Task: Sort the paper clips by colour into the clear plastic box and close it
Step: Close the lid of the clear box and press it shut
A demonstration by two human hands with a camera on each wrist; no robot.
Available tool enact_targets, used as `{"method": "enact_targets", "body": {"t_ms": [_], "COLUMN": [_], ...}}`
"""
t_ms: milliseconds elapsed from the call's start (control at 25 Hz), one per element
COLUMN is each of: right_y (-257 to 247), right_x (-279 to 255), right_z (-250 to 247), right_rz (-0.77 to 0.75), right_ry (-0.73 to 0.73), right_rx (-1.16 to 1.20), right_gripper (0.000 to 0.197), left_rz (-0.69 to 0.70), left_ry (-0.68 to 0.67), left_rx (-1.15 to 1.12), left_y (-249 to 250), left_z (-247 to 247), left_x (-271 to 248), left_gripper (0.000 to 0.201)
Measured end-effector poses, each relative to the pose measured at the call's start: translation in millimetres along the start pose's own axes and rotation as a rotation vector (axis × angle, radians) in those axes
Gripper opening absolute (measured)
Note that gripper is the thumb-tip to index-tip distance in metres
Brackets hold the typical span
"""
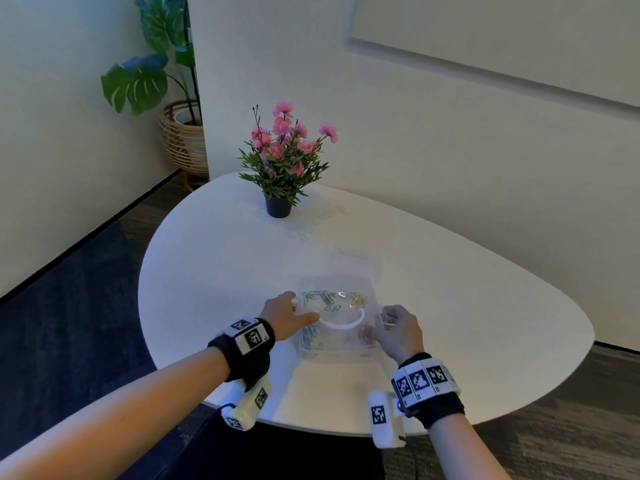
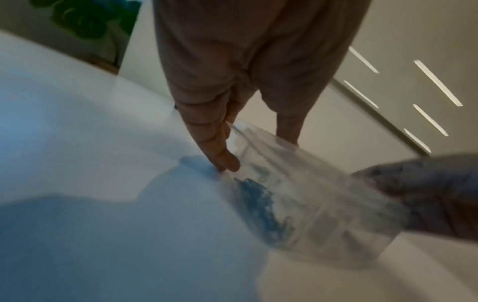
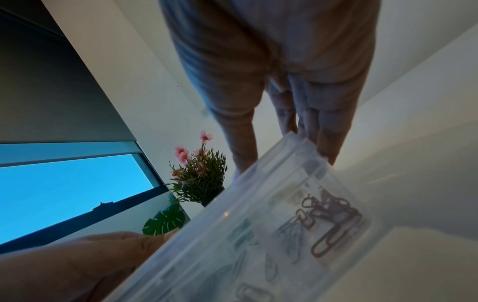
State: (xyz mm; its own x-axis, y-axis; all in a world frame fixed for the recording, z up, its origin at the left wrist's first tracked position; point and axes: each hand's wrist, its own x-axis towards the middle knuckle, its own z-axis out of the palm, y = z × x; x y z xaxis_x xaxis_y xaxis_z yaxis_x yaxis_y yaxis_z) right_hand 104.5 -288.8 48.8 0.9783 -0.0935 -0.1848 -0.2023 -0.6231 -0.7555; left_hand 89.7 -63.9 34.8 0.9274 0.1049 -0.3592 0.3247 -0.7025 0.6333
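Observation:
A clear plastic box [image 1: 339, 346] lies on the white table [image 1: 221, 271] in front of me. Green paper clips [image 1: 318, 297] fill its far left compartment and gold clips [image 1: 356, 297] the far right. Blue clips [image 1: 310, 334] lie near left and pink clips [image 1: 365, 336] near right. The lid seems to lie over them, with a ring of light mirrored on it. My left hand [image 1: 289, 313] holds the box's left edge, thumb on top and fingers [image 2: 222, 155] down the side. My right hand [image 1: 394, 325] grips the right edge, thumb on top and fingers [image 3: 325, 147] on the side wall.
A small black pot of pink flowers [image 1: 282, 157] stands at the far side of the table. A tall green plant in a wicker basket [image 1: 181, 140] stands on the floor by the wall. The table's front edge [image 1: 311, 427] runs just under my wrists.

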Motion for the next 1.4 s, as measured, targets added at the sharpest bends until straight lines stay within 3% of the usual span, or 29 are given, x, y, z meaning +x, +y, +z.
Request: {"method": "enact_targets", "body": {"t_ms": [120, 200, 280, 400, 480, 600, 720, 800, 880, 1000, 1240, 1400], "right_y": [0.8, 1.3, -0.7, -5.1, -7.9, -23.4, -45.2, -55.9, -63.9, -67.7, -60.7, -55.4], "right_x": [6.5, 14.6, 23.4, 26.0, 24.7, 20.8, 27.7, 35.6, 39.2, 34.1, 20.3, 15.7], "right_z": [1.9, 1.6, -3.3, -12.8, -17.3, -18.4, -7.5, 1.4, 6.7, 10.8, 1.5, -0.1], "right_rz": [0.000, 0.041, 0.177, 0.259, 0.070, -0.371, -0.432, -0.407, -0.378, -0.387, -0.361, -0.347], "right_ry": [-0.013, -0.015, -0.018, -0.029, -0.070, -0.237, -0.492, -0.605, -0.684, -0.729, -0.692, -0.687], "right_rx": [0.005, 0.007, 0.137, 0.240, 0.013, -0.350, -0.718, -0.874, -0.938, -1.036, -0.836, -0.832], "right_gripper": [0.044, 0.034, 0.018, 0.014, 0.038, 0.074, 0.129, 0.146, 0.150, 0.150, 0.141, 0.137], "left_rz": [-0.064, -0.106, -0.128, -0.058, 0.017, 0.030, -0.014, -0.068, -0.122, -0.148, -0.123, -0.123], "left_ry": [0.021, 0.018, -0.001, -0.022, -0.040, -0.076, -0.023, 0.040, 0.105, 0.132, 0.156, 0.152], "left_rx": [-0.079, -0.100, -0.121, -0.154, -0.155, -0.161, -0.265, -0.381, -0.479, -0.568, -0.608, -0.628], "left_y": [6.2, 6.3, 4.2, 4.0, 6.1, 0.5, -9.3, -14.8, -19.1, -23.2, -21.5, -21.4], "left_z": [-3.4, -5.7, -5.5, -4.6, -4.9, -3.4, -4.2, -5.6, -6.4, -8.3, -7.0, -7.0], "left_x": [5.0, 8.3, 12.5, 14.8, 12.5, 11.5, 10.4, 6.2, 3.2, 0.0, -4.3, -5.2], "left_gripper": [0.061, 0.073, 0.082, 0.087, 0.093, 0.096, 0.067, 0.047, 0.028, 0.019, 0.016, 0.014]}}
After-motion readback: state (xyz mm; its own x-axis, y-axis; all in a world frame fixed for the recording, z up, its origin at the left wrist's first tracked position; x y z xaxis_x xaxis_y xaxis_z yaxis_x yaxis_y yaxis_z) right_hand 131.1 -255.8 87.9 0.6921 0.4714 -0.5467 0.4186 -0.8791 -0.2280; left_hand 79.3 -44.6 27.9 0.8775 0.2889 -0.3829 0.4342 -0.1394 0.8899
